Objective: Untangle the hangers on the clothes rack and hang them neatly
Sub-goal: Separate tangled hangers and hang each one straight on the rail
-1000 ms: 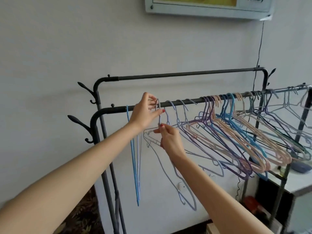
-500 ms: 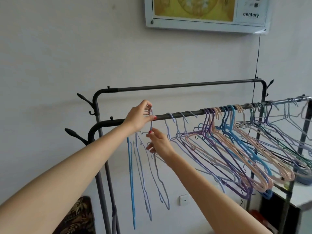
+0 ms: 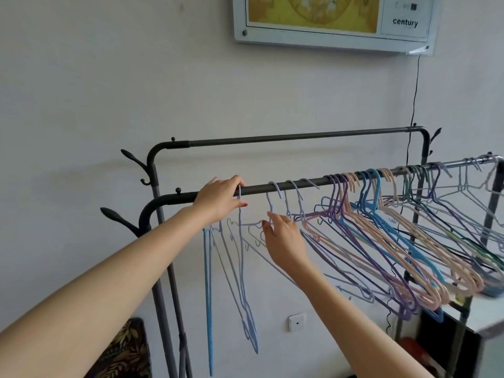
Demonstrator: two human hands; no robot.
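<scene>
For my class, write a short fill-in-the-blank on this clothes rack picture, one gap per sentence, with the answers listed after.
1. The left hand holds a hanger hook on the rack's ____ rail.
2. The back rail carries ____ hangers.
3. The word on the wall panel reads ____.
4. The tangled hangers crowd the rail to the ____ of the right hand.

Answers: front; no; century; right
</scene>
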